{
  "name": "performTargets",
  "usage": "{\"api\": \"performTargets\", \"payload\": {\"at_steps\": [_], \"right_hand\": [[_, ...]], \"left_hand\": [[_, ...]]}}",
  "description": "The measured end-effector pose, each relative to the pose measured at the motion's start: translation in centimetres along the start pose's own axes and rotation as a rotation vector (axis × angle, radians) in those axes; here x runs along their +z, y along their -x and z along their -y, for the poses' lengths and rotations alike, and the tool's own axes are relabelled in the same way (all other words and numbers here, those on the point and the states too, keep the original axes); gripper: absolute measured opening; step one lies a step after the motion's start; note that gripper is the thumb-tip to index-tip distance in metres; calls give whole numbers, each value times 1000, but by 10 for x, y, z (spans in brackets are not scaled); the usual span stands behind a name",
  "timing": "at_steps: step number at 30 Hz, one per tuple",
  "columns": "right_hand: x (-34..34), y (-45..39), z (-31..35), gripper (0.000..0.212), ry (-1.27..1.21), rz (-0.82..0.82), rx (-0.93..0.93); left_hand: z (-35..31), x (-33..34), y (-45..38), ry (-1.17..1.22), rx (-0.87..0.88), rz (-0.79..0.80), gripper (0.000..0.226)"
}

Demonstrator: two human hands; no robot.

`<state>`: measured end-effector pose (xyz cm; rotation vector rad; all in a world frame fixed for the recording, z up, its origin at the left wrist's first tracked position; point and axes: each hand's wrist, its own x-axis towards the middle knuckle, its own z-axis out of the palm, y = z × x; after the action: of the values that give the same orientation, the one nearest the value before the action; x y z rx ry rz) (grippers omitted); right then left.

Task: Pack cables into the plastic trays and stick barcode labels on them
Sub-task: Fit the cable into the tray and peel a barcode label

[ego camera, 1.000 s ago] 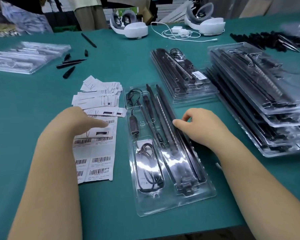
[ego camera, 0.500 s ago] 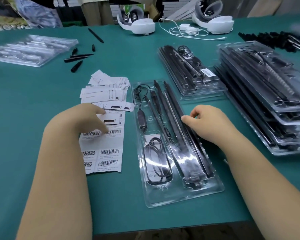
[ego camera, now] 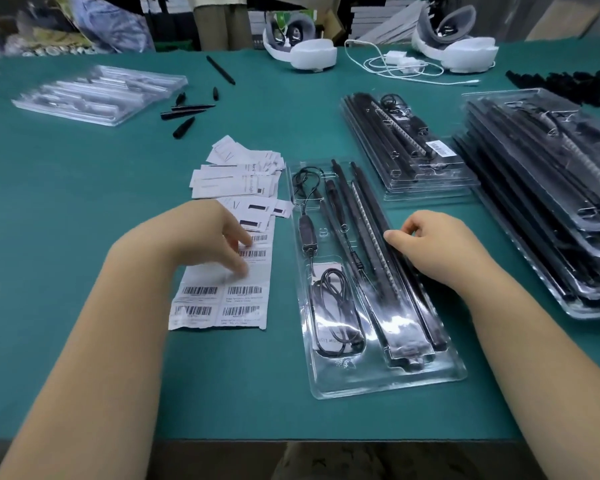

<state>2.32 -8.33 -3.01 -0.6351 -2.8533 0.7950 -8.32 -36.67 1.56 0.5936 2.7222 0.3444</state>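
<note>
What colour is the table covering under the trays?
Teal green table covering, plain and unpatterned; the head view shows it.

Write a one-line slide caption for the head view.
Left hand touches the barcode label sheet while the right hand rests on the packed plastic tray.

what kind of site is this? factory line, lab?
Likely a small packing workshop: stacked filled plastic trays, a barcode label sheet under the left hand, and empty trays on a green table.
</note>
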Motion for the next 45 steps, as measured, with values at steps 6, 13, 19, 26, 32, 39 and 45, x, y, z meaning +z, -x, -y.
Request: {"api": "performTargets", "payload": {"at_steps": [6, 13, 19, 26, 32, 39, 45], "right_hand": [[4, -1, -2, 29, 21, -14, 22], [4, 1, -2, 29, 26, -13, 29], [3, -1, -1, 30, 46, -10, 34], [3, 0, 0, 29, 36, 10, 26], [1, 1, 0, 29, 19, 14, 17], [1, 2, 1, 28, 23, 28, 16], [0, 4, 2, 28, 28, 39, 15]], "left_hand": [[-5, 35, 8, 92, 109, -153, 56], [-17, 36, 3, -20, 51, -205, 40], [-22, 35, 1, -96, 56, -227, 26], [-20, 35, -1, -122, 110, -257, 16], [-7, 36, 1, 74, 148, -250, 10], [2, 41, -3, 228, 141, -110, 20], [2, 40, -3, 228, 151, -89, 13]]}}
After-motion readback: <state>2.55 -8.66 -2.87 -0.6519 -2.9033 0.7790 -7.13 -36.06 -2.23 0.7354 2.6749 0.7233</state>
